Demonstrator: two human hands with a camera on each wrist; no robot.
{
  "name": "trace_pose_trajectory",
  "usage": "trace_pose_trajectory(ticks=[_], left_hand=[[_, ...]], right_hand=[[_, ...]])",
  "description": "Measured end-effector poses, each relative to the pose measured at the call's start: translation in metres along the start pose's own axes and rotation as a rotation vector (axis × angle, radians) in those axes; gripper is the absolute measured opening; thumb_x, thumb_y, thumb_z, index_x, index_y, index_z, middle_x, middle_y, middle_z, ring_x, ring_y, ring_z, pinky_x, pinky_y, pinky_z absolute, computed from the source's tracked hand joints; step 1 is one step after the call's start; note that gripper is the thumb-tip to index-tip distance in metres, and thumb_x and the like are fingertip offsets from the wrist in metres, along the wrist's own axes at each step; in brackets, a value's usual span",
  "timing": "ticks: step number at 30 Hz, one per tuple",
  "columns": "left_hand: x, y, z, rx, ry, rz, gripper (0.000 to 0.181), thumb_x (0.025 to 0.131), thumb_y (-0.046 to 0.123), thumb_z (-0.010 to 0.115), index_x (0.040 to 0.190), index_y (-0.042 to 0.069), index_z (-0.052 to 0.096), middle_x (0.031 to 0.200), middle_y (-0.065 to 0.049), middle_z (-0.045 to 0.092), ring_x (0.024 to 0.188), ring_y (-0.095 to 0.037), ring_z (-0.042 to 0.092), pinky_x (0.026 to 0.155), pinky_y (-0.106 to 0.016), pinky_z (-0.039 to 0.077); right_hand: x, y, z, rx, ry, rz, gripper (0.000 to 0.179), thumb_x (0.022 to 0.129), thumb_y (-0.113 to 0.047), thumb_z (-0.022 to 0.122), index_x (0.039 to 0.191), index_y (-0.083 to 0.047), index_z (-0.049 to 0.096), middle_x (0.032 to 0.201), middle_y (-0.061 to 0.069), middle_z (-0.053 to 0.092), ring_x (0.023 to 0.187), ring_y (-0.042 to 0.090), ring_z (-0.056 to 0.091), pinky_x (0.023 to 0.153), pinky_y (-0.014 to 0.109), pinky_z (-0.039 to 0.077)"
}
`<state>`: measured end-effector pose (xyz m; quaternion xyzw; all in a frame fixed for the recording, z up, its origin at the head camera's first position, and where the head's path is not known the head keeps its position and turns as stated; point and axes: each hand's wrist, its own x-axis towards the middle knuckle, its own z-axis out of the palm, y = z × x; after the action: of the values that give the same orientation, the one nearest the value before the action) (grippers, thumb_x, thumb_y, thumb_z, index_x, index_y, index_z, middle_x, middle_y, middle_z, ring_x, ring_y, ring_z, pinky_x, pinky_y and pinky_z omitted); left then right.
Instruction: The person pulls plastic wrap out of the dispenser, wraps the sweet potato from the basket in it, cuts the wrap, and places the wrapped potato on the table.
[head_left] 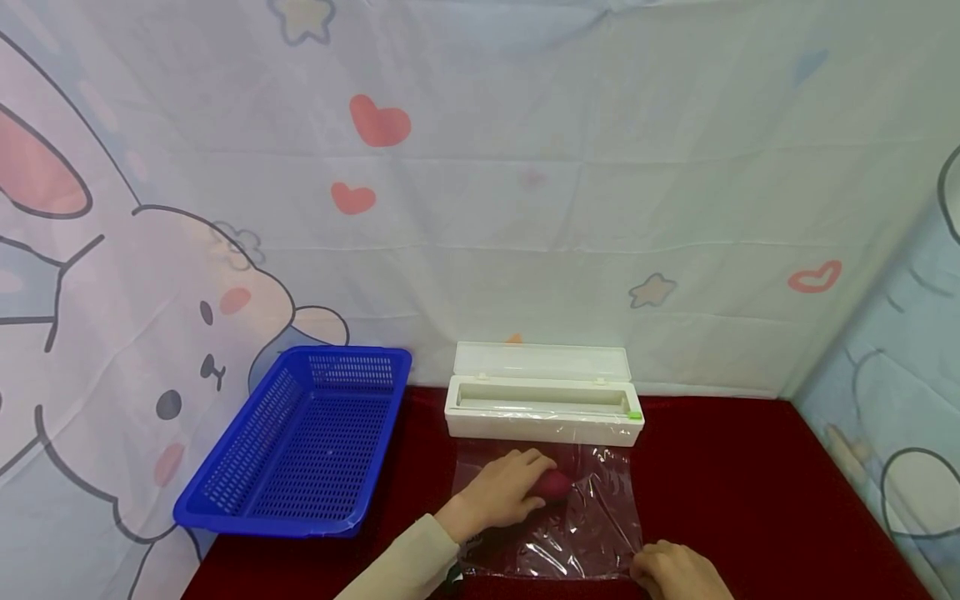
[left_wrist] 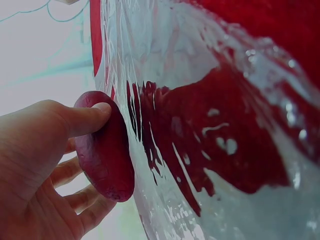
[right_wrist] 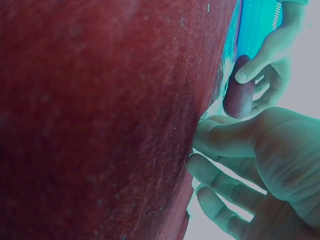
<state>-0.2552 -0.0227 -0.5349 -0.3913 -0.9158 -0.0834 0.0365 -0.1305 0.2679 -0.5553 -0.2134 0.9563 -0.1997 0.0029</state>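
Note:
My left hand (head_left: 506,490) holds a reddish-purple sweet potato (left_wrist: 107,150), thumb on one side and fingers on the other. It is over a sheet of clear cling film (head_left: 558,533) spread on the dark red cloth; in the left wrist view the root is right against the film. At the sheet's near right corner, my right hand (head_left: 678,572) pinches the film's edge between thumb and forefinger. Behind the sheet stands a white cling film dispenser (head_left: 543,428), its lid (head_left: 542,362) raised and a green slider (head_left: 634,415) at its right end. The film reaches the dispenser's front.
A blue plastic basket (head_left: 191,518) with slotted walls stands to the left. The dark red cloth (head_left: 720,475) covers the table. A printed fabric backdrop (head_left: 510,208) rises behind and at both sides, close behind the dispenser and the basket.

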Motion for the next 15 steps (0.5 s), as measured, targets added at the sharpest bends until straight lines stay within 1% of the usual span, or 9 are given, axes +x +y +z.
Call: trace_pose_trajectory(ticks=[6, 11, 15], left_hand=[[-0.0005, 0.0004, 0.0001, -0.013, -0.004, -0.008, 0.052, 0.097, 0.031, 0.079, 0.144, 0.02, 0.061, 0.141, 0.002, 0.066, 0.12, -0.017, 0.066, 0.098, -0.03, 0.057], [0.0001, 0.0004, 0.0007, -0.017, -0.005, -0.008, 0.052, 0.097, 0.031, 0.079, 0.145, 0.02, 0.06, 0.141, 0.002, 0.066, 0.119, -0.016, 0.066, 0.098, -0.029, 0.057], [0.0009, 0.0005, 0.0003, -0.012, -0.002, -0.002, 0.052, 0.097, 0.031, 0.079, 0.144, 0.02, 0.06, 0.14, 0.002, 0.066, 0.118, -0.016, 0.066, 0.098, -0.028, 0.057]], right_hand=[[0.0005, -0.0005, -0.0002, 0.003, -0.014, 0.01, 0.027, 0.082, 0.0, 0.078, 0.074, -0.025, 0.07, 0.069, -0.021, 0.052, 0.065, -0.004, 0.042, 0.058, 0.024, 0.043], [0.0018, -0.0006, -0.0012, -0.004, -0.036, 0.033, 0.026, 0.086, -0.004, 0.08, 0.074, -0.025, 0.071, 0.07, -0.02, 0.054, 0.065, -0.003, 0.044, 0.058, 0.025, 0.045], [0.002, -0.0009, -0.0015, -0.003, -0.045, 0.047, 0.025, 0.087, -0.005, 0.08, 0.074, -0.025, 0.071, 0.069, -0.02, 0.054, 0.064, -0.003, 0.044, 0.058, 0.025, 0.045]])
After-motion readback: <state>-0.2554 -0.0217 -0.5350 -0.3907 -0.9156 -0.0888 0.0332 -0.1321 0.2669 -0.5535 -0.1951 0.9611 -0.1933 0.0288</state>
